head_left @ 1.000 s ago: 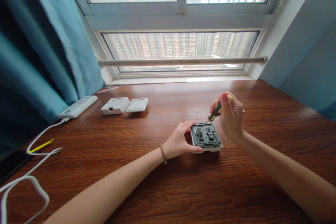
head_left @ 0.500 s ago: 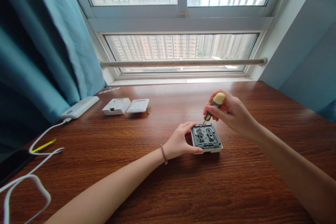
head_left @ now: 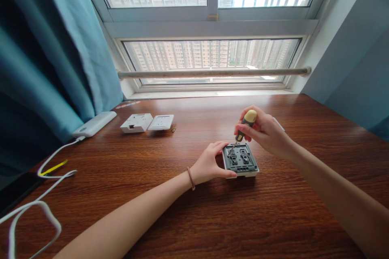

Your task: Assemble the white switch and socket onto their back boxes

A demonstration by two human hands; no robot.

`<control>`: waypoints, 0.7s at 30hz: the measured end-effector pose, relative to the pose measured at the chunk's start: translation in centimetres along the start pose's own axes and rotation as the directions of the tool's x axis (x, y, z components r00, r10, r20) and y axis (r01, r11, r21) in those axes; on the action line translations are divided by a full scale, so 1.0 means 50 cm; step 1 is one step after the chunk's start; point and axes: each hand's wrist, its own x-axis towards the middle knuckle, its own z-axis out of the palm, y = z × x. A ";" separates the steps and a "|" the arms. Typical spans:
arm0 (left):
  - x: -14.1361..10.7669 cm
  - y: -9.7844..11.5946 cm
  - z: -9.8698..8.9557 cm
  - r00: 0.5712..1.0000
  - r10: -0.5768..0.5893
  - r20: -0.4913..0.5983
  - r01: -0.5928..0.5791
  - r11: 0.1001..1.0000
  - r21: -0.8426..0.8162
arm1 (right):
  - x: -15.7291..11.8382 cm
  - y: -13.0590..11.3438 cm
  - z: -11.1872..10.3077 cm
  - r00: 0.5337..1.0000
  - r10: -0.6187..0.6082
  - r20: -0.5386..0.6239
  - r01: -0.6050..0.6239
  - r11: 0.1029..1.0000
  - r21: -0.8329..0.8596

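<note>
A square wall switch (head_left: 240,160) with a grey, uncovered top and a white base lies on the wooden desk. My left hand (head_left: 210,162) grips it from the left, thumb along the near side and fingers at the far corner. In my right hand (head_left: 263,127) is a screwdriver (head_left: 249,118) with a yellow and dark grey handle, the fingers wrapped round it. Its shaft slants down to the left, and the tip meets the left part of the grey top. Whether a screw sits under the tip is too small to tell.
Farther left stand a white box (head_left: 136,123) and a white socket plate (head_left: 161,122), with several small brass-coloured screws (head_left: 173,128) beside them. A white power bank (head_left: 95,124) with a white cable (head_left: 50,160) lies by the blue curtain (head_left: 91,68). A yellow strip (head_left: 54,167) lies near the cable.
The screwdriver handle has tipped slightly left and down, with my right hand turning a little. A white edge now shows behind my right hand. My left hand keeps its hold on the switch.
</note>
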 end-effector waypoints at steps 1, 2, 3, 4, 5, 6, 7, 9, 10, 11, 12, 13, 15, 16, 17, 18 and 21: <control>0.000 0.000 0.000 1.000 -0.001 -0.001 0.001 1.000 -0.001 | 0.000 0.001 0.000 1.000 0.000 0.000 0.000 1.000 0.005; 0.000 0.000 -0.001 1.000 -0.003 -0.002 0.003 1.000 -0.003 | 0.000 0.002 0.001 1.000 -0.002 -0.001 0.002 1.000 0.010; 0.000 0.000 -0.001 1.000 -0.006 -0.003 0.006 1.000 -0.004 | 0.000 0.003 0.002 1.000 -0.004 -0.003 0.004 1.000 0.013; 0.000 0.000 -0.001 1.000 -0.008 -0.004 0.008 1.000 -0.004 | 0.001 0.003 0.002 1.000 -0.005 -0.006 0.005 1.000 0.013; 0.000 0.000 -0.001 1.000 -0.009 -0.004 0.009 1.000 -0.002 | 0.000 0.002 0.002 1.000 -0.007 -0.008 0.007 1.000 0.011; -0.001 0.000 -0.001 1.000 -0.008 -0.004 0.008 1.000 0.000 | 0.000 0.001 0.000 1.000 -0.010 -0.007 0.010 1.000 0.007; -0.001 -0.001 -0.001 1.000 -0.007 -0.005 0.007 1.000 0.004 | 0.000 -0.001 -0.003 1.000 -0.015 0.000 0.015 1.000 0.000; -0.001 -0.002 -0.001 1.000 -0.005 -0.010 0.005 1.000 0.008 | -0.002 -0.009 -0.012 0.998 -0.026 0.066 0.029 0.999 -0.040; -0.001 -0.002 0.000 1.000 -0.003 -0.011 0.003 1.000 0.008 | -0.003 -0.014 -0.017 0.991 -0.034 0.128 0.042 0.997 -0.066; -0.002 -0.003 0.000 1.000 0.000 -0.010 0.000 1.000 0.006 | -0.004 -0.018 -0.022 0.980 -0.039 0.196 0.058 0.994 -0.090; -0.002 -0.003 0.001 1.000 0.002 -0.008 -0.002 1.000 0.003 | -0.005 -0.022 -0.025 0.967 -0.042 0.252 0.073 0.991 -0.112; -0.002 -0.004 0.001 1.000 0.005 -0.007 -0.005 1.000 -0.001 | -0.006 -0.025 -0.027 0.959 -0.043 0.281 0.082 0.988 -0.131; -0.002 -0.004 0.001 1.000 0.005 -0.009 -0.005 1.000 -0.004 | -0.007 -0.028 -0.025 0.970 -0.049 0.236 0.088 0.984 -0.156; -0.001 -0.004 0.002 1.000 0.002 -0.014 -0.002 1.000 -0.002 | -0.008 -0.027 -0.021 0.983 -0.054 0.176 0.085 0.981 -0.172; -0.001 -0.005 0.002 1.000 -0.001 -0.019 0.001 1.000 0.001 | -0.008 -0.026 -0.016 0.992 -0.064 0.112 0.085 0.977 -0.195; -0.001 -0.005 0.002 1.000 -0.004 -0.020 0.004 1.000 0.004 | -0.007 -0.023 -0.011 0.996 -0.077 0.053 0.087 0.971 -0.223; 0.000 -0.004 0.002 1.000 -0.007 -0.013 0.007 1.000 0.003 | -0.007 -0.015 0.003 0.988 -0.128 -0.081 0.100 0.953 -0.288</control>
